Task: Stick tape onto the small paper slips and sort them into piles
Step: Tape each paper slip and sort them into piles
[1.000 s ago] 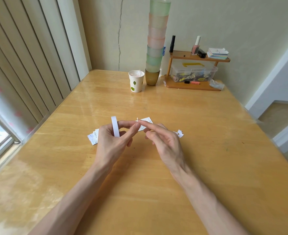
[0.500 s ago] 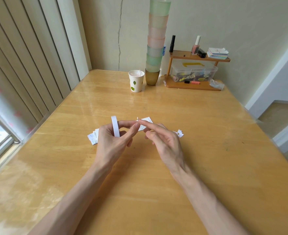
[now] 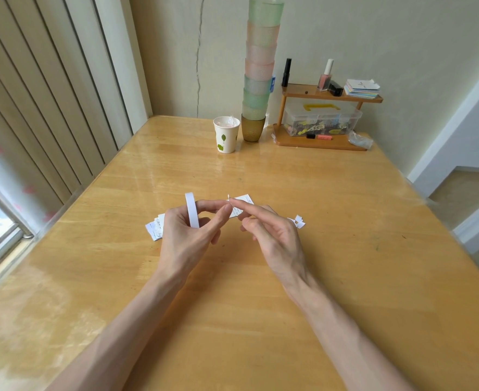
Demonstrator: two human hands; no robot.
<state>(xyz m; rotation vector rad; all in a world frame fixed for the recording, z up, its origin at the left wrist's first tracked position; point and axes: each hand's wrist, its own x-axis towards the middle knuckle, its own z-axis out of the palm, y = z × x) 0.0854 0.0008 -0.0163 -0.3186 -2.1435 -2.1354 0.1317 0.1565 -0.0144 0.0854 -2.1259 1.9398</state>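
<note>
My left hand [image 3: 187, 235] holds a white roll of tape [image 3: 191, 210] upright, its fingers curled through and around the ring. My right hand [image 3: 266, 230] meets the left fingertips at the middle of the table and pinches a tiny piece of tape [image 3: 228, 197] pulled from the roll. A printed paper slip [image 3: 239, 206] lies on the table just behind the fingertips. A small pile of slips [image 3: 155, 228] sits to the left, partly hidden by my left hand. A few small white scraps [image 3: 298, 221] lie to the right of my right hand.
At the back of the wooden table [image 3: 260, 320] stand a paper cup [image 3: 226, 134], a tall stack of coloured cups [image 3: 258, 69] and a small wooden shelf [image 3: 322, 119] with a clear box and bottles. A window is at the left, the table's edge at the right.
</note>
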